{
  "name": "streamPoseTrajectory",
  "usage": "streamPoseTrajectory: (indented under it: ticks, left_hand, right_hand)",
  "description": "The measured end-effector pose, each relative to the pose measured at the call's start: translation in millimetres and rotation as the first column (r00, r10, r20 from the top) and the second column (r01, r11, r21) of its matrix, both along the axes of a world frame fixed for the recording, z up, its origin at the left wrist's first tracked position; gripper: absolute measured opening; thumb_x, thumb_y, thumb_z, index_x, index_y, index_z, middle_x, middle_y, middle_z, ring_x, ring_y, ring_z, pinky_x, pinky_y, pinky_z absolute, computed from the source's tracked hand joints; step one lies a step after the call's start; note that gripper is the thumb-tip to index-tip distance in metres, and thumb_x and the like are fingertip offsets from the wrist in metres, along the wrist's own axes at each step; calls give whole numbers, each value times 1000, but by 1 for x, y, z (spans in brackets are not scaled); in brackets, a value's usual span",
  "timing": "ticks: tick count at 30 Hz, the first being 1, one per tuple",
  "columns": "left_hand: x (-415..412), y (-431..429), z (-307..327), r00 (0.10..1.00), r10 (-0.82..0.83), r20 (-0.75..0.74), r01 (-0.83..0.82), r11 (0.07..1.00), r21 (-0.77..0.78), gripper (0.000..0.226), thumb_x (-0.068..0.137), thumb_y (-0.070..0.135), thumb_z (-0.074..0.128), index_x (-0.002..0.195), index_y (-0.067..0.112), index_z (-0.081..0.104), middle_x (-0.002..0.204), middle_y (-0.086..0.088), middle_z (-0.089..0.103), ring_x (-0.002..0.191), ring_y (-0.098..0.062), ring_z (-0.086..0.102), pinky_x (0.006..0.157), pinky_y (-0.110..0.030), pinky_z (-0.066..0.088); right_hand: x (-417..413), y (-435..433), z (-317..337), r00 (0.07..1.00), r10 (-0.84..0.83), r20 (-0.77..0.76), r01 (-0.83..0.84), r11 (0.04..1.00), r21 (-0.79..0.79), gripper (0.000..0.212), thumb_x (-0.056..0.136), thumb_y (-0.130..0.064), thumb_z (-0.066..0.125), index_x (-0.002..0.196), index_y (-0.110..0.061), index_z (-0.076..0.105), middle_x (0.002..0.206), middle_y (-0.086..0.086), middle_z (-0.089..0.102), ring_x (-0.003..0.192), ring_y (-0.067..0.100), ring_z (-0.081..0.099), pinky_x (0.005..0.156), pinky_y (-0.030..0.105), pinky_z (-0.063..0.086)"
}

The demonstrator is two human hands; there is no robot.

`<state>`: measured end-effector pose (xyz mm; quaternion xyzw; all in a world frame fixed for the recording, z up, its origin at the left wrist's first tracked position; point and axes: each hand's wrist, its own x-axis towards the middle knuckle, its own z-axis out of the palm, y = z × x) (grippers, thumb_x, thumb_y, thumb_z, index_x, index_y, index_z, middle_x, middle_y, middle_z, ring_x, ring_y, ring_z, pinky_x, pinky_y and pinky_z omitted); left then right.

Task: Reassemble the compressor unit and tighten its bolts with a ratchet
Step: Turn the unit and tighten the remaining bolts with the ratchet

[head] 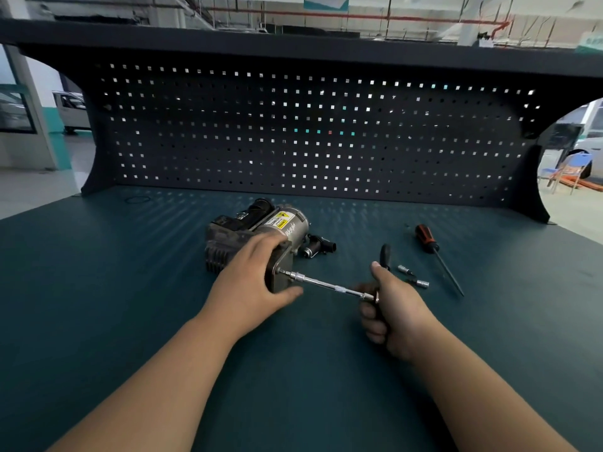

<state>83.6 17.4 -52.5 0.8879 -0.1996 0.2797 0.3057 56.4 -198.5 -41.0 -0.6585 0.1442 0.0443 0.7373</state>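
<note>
1. We see the compressor unit in mixed metals. Its motor can is brushed satin grey and carries a glossy yellow-and-white sticker.
2. At its nine o'clock the finned casting looks dark, rough and grimy.
3. Its end plate is dull bare metal.
4. The ratchet shaft is polished chrome with a knurled band.
5. At three o'clock, the screwdriver has a glossy black-and-orange plastic handle and a dark matt shank.
6. The two sockets are bright plated metal.
7. The bench top is matt teal and smooth. At twelve o'clock the pegboard is matt dark painted metal.
</note>
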Motion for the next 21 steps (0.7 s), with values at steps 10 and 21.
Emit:
streamPoseTrajectory:
  ticks: [10,21]
  left_hand:
    - [-3,-16,-1,975,-24,221,-48,947,316,25,86,38,55,94,21,71,110,2,65,114,-31,56,97,-64,36]
    - [-5,-10,0,989,-41,143,0,962,275,20,91,34,63,106,22,67,127,4,57,129,-25,44,112,-49,19]
  right_hand:
    - [2,0,-3,997,19,69,-14,998,-67,49,98,-51,38,95,-8,62,43,-1,44,33,15,32,40,21,27]
    - [-14,-14,-4,755,343,559,265,621,-738,26,82,-51,49,73,-28,57,58,-1,57,56,10,52,57,36,45]
